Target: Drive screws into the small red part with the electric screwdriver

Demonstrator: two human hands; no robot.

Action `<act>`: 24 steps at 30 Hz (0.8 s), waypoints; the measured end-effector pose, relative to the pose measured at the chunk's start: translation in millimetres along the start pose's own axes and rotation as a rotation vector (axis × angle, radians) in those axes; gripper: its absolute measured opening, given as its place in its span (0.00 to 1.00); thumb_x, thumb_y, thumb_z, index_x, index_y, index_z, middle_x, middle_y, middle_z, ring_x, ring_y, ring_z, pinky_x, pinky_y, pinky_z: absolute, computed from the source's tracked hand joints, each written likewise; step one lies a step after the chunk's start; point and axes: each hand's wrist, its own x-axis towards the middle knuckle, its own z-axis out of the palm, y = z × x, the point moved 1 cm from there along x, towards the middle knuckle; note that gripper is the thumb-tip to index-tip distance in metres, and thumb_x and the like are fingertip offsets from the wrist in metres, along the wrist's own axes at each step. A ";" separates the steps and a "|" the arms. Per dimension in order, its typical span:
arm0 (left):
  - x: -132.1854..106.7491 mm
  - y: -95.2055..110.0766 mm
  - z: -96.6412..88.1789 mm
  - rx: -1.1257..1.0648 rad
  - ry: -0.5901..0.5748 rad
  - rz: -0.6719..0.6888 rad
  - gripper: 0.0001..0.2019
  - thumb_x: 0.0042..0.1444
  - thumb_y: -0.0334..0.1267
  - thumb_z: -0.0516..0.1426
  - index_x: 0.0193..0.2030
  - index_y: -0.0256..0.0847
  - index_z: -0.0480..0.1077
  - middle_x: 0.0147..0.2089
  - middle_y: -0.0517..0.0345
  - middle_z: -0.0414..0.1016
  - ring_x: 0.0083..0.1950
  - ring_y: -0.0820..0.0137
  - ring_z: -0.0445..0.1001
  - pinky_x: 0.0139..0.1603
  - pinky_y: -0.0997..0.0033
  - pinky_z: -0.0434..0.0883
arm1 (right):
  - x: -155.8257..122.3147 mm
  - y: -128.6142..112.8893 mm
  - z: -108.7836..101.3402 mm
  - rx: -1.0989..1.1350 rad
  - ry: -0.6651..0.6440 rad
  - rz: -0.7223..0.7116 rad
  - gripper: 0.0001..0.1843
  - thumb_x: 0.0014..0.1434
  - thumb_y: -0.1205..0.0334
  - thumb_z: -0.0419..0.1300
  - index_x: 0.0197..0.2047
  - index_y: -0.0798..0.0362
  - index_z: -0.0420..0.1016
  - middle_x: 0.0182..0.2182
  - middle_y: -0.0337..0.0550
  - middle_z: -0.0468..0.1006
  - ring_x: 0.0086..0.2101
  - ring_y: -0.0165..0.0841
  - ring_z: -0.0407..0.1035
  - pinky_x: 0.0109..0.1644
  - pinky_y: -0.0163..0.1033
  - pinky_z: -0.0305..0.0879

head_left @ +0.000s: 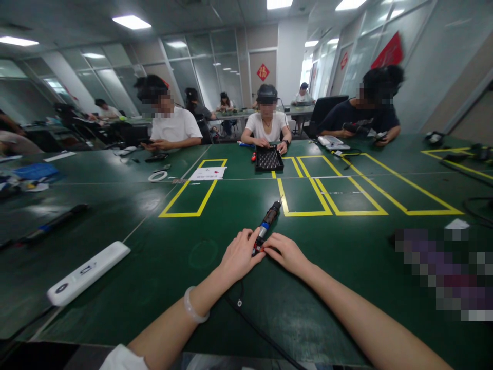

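Observation:
An electric screwdriver [265, 226] with a black front, a blue band and a silver section lies on the green table [162, 267], its thin bit pointing away from me. My left hand [241, 255] is closed around its rear part from the left. From the right, my right hand [285, 251] has its fingers pinched at a small red part by the rear end, mostly hidden by the fingers. A black cord [256, 329] runs from below my hands toward the near edge. Yellow tape [308, 213] marks the table just beyond the bit.
A white power strip [90, 272] lies at left. Across the table, a person handles a black tray [269, 159] of small parts. A paper sheet [208, 173] and a tape roll [157, 176] lie at centre left. Other people sit at far left and right.

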 end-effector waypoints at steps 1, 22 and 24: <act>0.1 -1.9 -0.2 -0.002 -0.002 0.002 0.30 0.59 0.49 0.52 0.67 0.46 0.50 0.55 0.49 0.61 0.53 0.62 0.65 0.51 0.63 0.68 | -0.5 -0.6 -1.0 -0.004 -0.005 0.013 0.06 0.65 0.64 0.54 0.42 0.52 0.73 0.37 0.44 0.73 0.39 0.34 0.68 0.45 0.37 0.64; -7.3 -228.1 -29.9 0.185 0.032 -0.583 0.33 0.58 0.55 0.47 0.67 0.42 0.53 0.61 0.42 0.59 0.59 0.53 0.62 0.53 0.57 0.65 | -3.8 4.1 0.9 0.093 -0.045 0.136 0.03 0.62 0.68 0.53 0.36 0.53 0.65 0.27 0.36 0.69 0.28 0.29 0.64 0.33 0.33 0.57; -10.4 -239.7 -32.3 0.215 0.038 -0.623 0.32 0.58 0.55 0.47 0.66 0.43 0.54 0.62 0.42 0.59 0.59 0.51 0.63 0.52 0.57 0.66 | -3.3 4.2 1.2 0.084 -0.062 0.125 0.04 0.63 0.68 0.53 0.35 0.53 0.66 0.28 0.37 0.70 0.28 0.29 0.64 0.33 0.33 0.57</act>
